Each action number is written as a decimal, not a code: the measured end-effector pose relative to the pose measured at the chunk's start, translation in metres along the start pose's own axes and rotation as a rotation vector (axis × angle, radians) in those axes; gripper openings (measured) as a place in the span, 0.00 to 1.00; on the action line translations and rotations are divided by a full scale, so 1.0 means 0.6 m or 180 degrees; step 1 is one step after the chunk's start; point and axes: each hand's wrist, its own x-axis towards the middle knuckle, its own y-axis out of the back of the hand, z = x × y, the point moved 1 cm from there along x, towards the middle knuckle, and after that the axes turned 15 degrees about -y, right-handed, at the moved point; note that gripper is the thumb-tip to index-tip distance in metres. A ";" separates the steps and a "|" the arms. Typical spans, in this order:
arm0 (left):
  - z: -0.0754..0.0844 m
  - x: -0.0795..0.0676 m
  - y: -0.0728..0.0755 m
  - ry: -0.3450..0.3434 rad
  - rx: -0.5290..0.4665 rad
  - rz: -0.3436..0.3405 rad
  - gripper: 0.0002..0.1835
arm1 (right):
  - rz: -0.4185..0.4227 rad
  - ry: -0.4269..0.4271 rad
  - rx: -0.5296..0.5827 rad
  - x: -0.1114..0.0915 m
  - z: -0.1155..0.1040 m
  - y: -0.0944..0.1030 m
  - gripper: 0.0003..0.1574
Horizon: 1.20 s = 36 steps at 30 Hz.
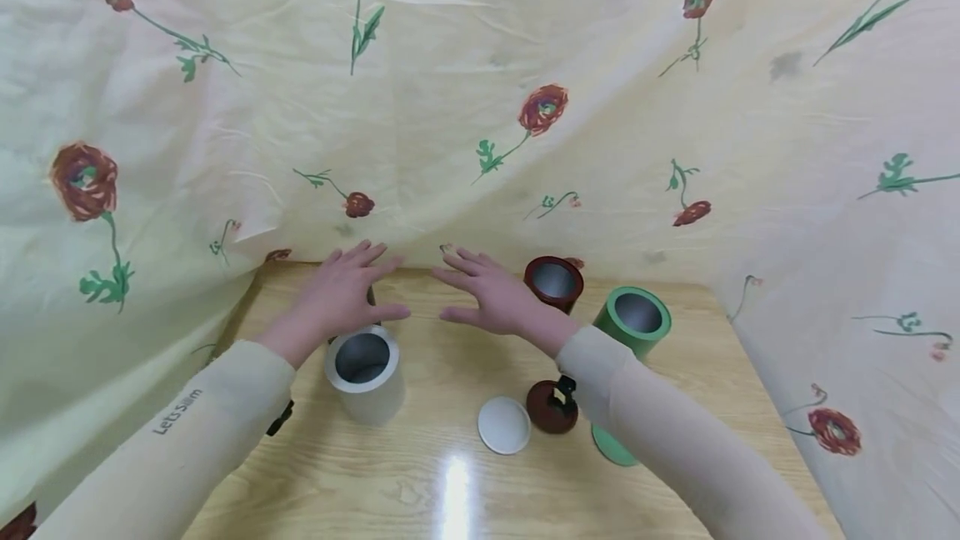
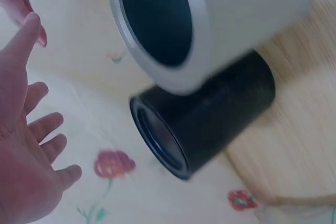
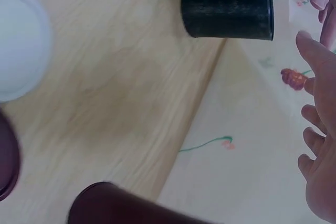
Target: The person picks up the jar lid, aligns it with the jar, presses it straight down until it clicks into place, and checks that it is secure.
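Head view: a white lid (image 1: 504, 425), brown lid (image 1: 543, 415) and green lid (image 1: 611, 445) lie on the near side of the right hand (image 1: 491, 297). A white can (image 1: 369, 397) stands just before the left hand (image 1: 341, 294), a black can (image 2: 215, 114) behind that can. Both hands are spread, holding nothing. A green can (image 1: 624, 336) and dark red can (image 1: 555, 282) stand right of the right hand.

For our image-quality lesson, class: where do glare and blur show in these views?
Head: a bright glare streak on the wooden table; left wrist: the larger printed flower looks soft; right wrist: the white lid has a blurred edge.
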 end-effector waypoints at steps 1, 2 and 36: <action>0.006 0.005 -0.002 -0.0015 0.0003 -0.0016 0.48 | 0.0001 -0.0020 0.0020 -0.008 0.007 -0.001 0.45; 0.013 0.010 -0.005 -0.0036 0.0014 -0.0031 0.48 | 0.0009 -0.0038 0.0033 -0.017 0.014 -0.003 0.45; 0.168 0.071 -0.172 -0.0201 -0.0303 -0.0318 0.51 | 0.0055 -0.0151 0.0354 -0.217 0.145 -0.082 0.44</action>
